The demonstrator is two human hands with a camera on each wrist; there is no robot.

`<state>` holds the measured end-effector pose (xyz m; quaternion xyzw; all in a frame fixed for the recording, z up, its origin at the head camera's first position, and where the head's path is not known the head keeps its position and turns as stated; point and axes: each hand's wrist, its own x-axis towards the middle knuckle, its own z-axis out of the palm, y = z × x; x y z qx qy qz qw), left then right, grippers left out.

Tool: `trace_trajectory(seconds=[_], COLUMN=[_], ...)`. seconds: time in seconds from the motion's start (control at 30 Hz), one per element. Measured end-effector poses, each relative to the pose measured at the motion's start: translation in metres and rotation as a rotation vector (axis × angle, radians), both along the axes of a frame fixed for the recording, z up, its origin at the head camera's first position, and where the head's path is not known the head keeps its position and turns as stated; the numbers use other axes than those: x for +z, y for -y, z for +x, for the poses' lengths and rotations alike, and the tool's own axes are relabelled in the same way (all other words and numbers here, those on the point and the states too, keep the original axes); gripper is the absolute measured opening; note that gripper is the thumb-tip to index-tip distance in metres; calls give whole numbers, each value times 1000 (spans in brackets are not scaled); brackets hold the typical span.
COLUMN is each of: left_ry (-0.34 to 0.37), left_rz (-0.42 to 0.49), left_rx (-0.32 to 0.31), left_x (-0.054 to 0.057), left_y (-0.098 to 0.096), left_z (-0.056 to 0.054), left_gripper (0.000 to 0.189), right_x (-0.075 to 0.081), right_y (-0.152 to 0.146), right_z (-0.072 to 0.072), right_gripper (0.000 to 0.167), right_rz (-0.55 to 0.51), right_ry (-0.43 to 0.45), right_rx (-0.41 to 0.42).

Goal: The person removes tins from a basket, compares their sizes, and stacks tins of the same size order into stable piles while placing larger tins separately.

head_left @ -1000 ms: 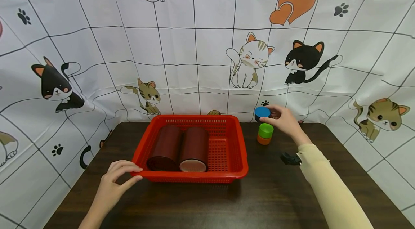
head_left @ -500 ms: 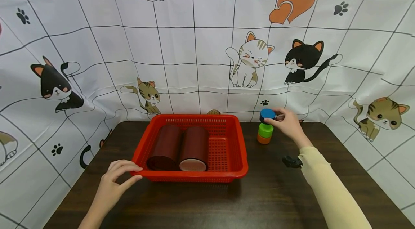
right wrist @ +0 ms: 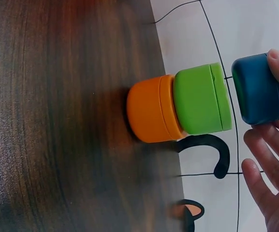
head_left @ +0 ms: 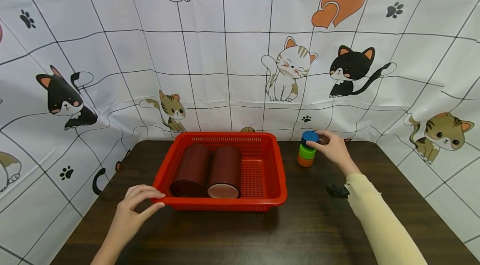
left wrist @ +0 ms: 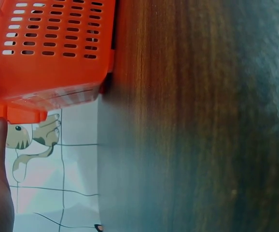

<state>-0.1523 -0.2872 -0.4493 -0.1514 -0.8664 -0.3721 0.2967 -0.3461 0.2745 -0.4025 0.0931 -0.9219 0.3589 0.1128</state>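
Observation:
My right hand [head_left: 333,151] pinches a small blue lidded pot [right wrist: 260,89] between thumb and fingers. In the right wrist view a narrow gap shows between it and the green lidded pot [right wrist: 202,99]. The green pot stands on an orange lidded pot [right wrist: 151,110], which rests on the table. At the front left corner of the red basket [head_left: 221,203], my left hand [head_left: 129,211] grips the rim with thumb and fingertips. Two dark brown cylinders, a left one [head_left: 193,169] and a right one [head_left: 226,169], lie side by side inside the basket.
The dark wooden table [head_left: 300,231] carries the basket at centre left and the pots at its back right. A white sheet [head_left: 243,56] printed with cats hangs behind and along both sides. A black wrist device [head_left: 337,191] sits by the right sleeve.
My right hand has brought the blue pot rightward over the green one and then lowered it close above it. The left hand and basket have stayed still.

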Motion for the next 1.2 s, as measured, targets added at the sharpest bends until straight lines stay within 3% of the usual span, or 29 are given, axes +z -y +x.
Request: trace_trajectory(seconds=[0.83,1.2], left_ry=[7,12], left_rz=[12,18], left_rx=[5,4], left_x=[1,0], left_y=[-1,-1], left_z=[1,1], left_gripper=[34,33], right_x=[-8,-5], right_y=[-2,-3], right_z=[3,5], right_gripper=[74,68], right_rz=[14,-1], right_ry=[61,65], right_rx=[9,41])
